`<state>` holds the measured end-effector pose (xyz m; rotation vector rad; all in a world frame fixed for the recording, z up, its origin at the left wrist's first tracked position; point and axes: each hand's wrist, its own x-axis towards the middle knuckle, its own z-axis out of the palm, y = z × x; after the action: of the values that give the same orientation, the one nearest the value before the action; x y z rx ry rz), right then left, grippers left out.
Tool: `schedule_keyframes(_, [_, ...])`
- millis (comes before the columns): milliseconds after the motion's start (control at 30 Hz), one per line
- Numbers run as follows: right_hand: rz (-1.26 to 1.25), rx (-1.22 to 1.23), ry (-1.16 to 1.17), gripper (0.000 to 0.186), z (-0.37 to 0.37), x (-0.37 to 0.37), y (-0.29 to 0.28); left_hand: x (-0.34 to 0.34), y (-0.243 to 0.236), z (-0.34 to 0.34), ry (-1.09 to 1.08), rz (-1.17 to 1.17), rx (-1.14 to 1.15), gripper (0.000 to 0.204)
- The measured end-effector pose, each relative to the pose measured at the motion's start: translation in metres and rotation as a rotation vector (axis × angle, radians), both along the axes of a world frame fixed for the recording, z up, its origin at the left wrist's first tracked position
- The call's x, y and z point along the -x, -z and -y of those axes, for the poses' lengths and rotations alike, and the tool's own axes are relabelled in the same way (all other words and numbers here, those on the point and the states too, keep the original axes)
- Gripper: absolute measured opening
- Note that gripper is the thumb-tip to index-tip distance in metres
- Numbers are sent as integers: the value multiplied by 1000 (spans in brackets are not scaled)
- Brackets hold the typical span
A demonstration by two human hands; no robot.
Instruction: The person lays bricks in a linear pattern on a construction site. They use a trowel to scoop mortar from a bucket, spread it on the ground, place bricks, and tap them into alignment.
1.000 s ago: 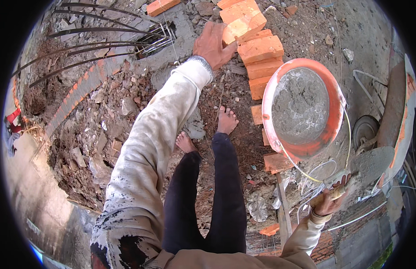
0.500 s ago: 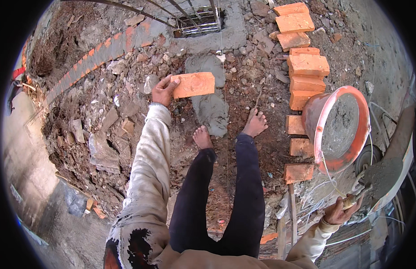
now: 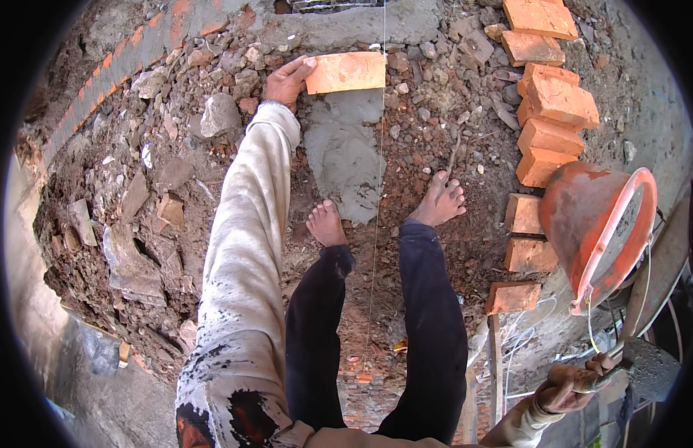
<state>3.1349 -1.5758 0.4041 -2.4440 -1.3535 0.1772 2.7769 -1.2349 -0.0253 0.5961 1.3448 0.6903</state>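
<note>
My left hand (image 3: 287,84) grips an orange brick (image 3: 345,72) at the top end of a strip of wet grey mortar (image 3: 340,160), beside a thin string (image 3: 384,30) that runs down the frame. Whether the brick rests on the mortar I cannot tell. At the lower right, my right hand (image 3: 567,384) is closed round the handle of a trowel (image 3: 653,369) with mortar on its blade. An orange bucket (image 3: 578,216) of mortar stands tilted in view above that hand.
Loose bricks (image 3: 555,104) form a row on the right. Rubble (image 3: 137,224) surrounds my bare feet (image 3: 443,198). A mortared brick edge (image 3: 122,60) curves at upper left, and part of a pit with metal bars (image 3: 328,6) shows at the top. Planks (image 3: 496,358) lie lower right.
My left hand took a brick from the right-hand row and carried it left, then forward to the mortar strip's top end. The trowel blade has swung downward at the lower right.
</note>
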Motion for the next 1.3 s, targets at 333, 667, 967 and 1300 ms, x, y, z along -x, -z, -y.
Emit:
schedule_keyframes(333, [-550, 83, 314, 39, -26, 67, 25, -28, -33, 11, 1052, -1237, -941, 77])
schedule_keyframes(667, [-894, 391, 114, 46, -54, 101, 143, -22, -31, -6, 1305, -1248, -843, 88])
schedule_keyframes(967, [-761, 335, 57, 45, -143, 179, 300, -24, -28, -10, 1329, -1146, -820, 88])
schedule_keyframes(1300, [-730, 197, 187, 55, -144, 217, 371, -12, -21, 6, 342, -724, -269, 40])
